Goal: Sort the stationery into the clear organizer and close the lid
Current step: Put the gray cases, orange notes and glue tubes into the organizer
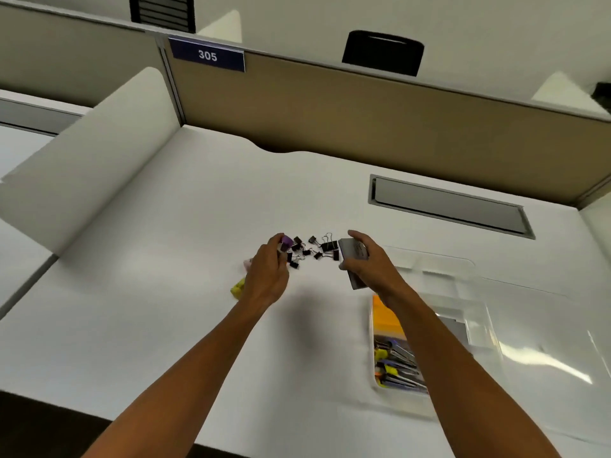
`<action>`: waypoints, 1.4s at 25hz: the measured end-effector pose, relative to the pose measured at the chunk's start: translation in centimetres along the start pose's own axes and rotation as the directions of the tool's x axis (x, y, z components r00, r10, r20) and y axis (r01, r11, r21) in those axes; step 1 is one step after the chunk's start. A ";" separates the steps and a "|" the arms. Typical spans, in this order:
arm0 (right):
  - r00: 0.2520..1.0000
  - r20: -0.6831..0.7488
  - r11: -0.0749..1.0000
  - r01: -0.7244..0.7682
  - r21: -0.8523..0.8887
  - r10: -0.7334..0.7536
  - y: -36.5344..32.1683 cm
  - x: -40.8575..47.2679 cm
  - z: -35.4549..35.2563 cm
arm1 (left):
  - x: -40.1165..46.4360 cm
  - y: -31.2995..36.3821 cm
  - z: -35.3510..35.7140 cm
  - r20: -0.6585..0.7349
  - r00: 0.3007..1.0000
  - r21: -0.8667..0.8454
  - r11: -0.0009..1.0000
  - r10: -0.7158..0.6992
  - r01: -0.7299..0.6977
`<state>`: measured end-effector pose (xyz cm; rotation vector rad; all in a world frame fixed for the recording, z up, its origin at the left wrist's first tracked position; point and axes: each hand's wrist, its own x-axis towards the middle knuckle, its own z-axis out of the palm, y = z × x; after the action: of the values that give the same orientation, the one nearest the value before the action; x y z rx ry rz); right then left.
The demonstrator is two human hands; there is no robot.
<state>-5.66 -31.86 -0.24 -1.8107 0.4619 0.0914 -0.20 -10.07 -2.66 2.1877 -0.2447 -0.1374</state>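
Note:
My left hand (267, 272) hovers above the white desk and pinches a small purple item (287, 241) at its fingertips. My right hand (370, 262) grips a stack of grey cards (354, 256). Between the two hands several black binder clips (310, 249) lie scattered on the desk. A yellow item (238, 287) and a pale pink one (247, 263) peek out from under my left hand. The clear organizer (476, 328) lies open at the right, under my right forearm. It holds orange notes (385, 317) and several pens (398, 368). Its transparent lid (542, 345) is folded back to the right.
A beige partition (363, 114) with a blue sign reading 305 (207, 55) bounds the desk at the back. A white side divider (89, 160) stands at the left. A grey cable hatch (449, 206) is set into the desk at the back right.

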 end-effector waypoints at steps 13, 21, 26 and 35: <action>0.980 -0.127 0.690 -0.199 -0.696 0.154 9.3 -7.4 -18.7 | 0.1 9.8 11.4 0.294 0.936 0.143 0.959 0.195 -0.245; 0.971 0.177 0.568 0.055 -0.821 0.162 10.8 -6.4 -20.2 | 2.4 12.8 15.7 0.426 0.891 0.218 0.938 0.159 -0.271; 0.961 0.251 0.436 0.176 -0.883 0.120 11.4 -6.5 -19.8 | 4.1 12.4 18.4 0.495 0.859 0.397 0.845 0.132 -0.358; 0.955 0.264 0.495 0.168 -0.853 0.132 11.6 -6.1 -20.1 | 4.9 11.0 22.2 0.565 0.813 0.578 0.636 0.139 -0.511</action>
<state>-18.92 -51.66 -3.08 -2.7610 0.1524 0.7009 -0.98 -34.96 -6.84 2.7965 -1.1708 -0.4308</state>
